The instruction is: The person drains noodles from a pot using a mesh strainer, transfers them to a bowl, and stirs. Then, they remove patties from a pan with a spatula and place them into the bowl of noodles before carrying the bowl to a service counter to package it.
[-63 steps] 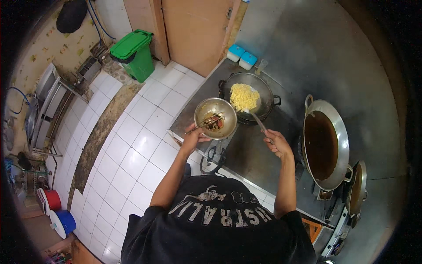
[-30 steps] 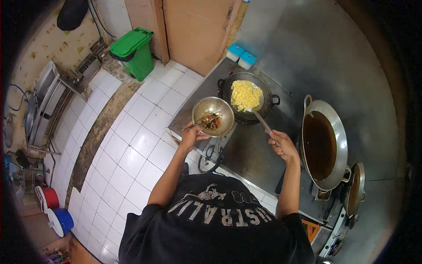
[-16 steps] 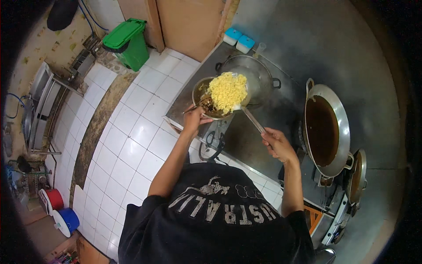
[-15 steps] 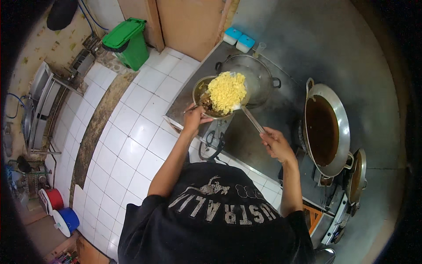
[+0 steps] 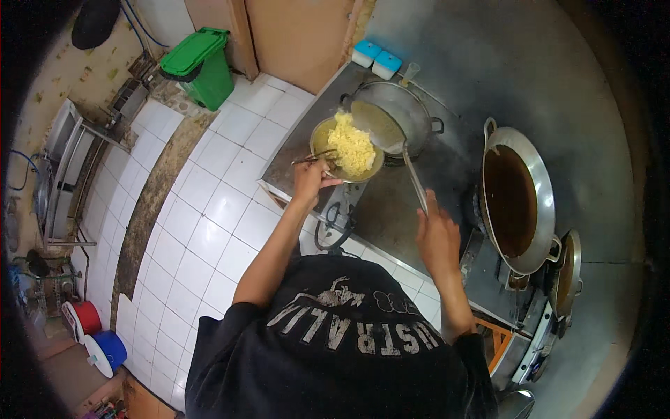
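Observation:
My left hand (image 5: 312, 184) is closed at the near left rim of a round bowl (image 5: 321, 137), its thumb along the outside. A thin dark utensil (image 5: 307, 160) runs from beside those fingers into the bowl; its end is hidden. Curly yellow noodles (image 5: 353, 148) heap up in the bowl, some standing along its far edge. In my right hand (image 5: 439, 237) is the long metal handle of a skimmer (image 5: 377, 126). The skimmer's round head is tipped on its side beside the noodles, between the bowl and a steaming pot (image 5: 419, 119).
A large wok (image 5: 546, 202) of brown liquid stands to the right, with another pan (image 5: 569, 279) beyond it. Two blue-lidded tubs (image 5: 375, 59) sit at the counter's far end. A green bin (image 5: 202, 70) stands on the tiled floor.
The skimmer has tipped over and pulled away from the bowl, and the noodles have slid off it into the bowl. My right hand has shifted slightly down and turned.

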The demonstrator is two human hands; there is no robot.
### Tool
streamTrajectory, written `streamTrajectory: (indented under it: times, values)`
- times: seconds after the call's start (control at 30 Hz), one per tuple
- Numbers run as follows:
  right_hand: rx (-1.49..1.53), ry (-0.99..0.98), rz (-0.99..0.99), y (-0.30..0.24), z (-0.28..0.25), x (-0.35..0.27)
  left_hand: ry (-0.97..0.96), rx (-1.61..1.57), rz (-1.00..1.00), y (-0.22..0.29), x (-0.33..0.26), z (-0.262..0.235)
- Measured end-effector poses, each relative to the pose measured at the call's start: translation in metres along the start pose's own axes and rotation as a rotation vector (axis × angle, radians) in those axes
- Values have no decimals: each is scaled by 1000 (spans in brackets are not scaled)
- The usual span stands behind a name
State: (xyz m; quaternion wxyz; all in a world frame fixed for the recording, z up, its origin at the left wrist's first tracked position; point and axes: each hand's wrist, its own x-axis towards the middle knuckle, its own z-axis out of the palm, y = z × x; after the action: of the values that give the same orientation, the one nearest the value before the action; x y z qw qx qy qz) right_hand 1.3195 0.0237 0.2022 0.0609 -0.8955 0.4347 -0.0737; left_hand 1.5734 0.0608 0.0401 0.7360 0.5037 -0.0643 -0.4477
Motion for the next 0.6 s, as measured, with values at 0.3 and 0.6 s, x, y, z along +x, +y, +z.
streamTrajectory:
  times: [0.3, 0.6]
  values:
    - [98, 90, -12, 33, -2, 7, -85, 2, 10, 8, 7, 11]
    - [1002, -192, 539, 121, 45, 45, -220, 34, -15, 40, 23, 57]
